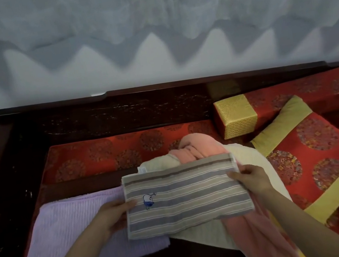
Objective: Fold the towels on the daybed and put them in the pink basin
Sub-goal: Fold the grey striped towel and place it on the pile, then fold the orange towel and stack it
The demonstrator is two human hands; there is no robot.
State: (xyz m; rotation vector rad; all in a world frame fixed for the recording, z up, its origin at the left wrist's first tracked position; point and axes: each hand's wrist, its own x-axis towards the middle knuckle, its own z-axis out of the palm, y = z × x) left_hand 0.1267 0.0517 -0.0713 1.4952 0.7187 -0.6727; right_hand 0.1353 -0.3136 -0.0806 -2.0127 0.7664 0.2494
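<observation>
**A:** Why is the striped towel (184,193) held out flat?

**B:** The person's left hand (113,215) grips one short edge and the right hand (252,179) pinches the other, likely squaring the fold above the daybed (116,115).

**A:** And around it?

**B:** Left of it lies a lilac towel (80,230). Behind and beneath it, cream towel (196,234) and pink towel (201,145) are heaped unfolded.

**A:** The basin?

**B:** Not in view, so its contents cannot be told.

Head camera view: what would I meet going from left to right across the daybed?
Purple towel → left hand → striped towel → right hand → red and yellow cushion. The cream towel and pink towel overlap the others, so I left them out.
</observation>
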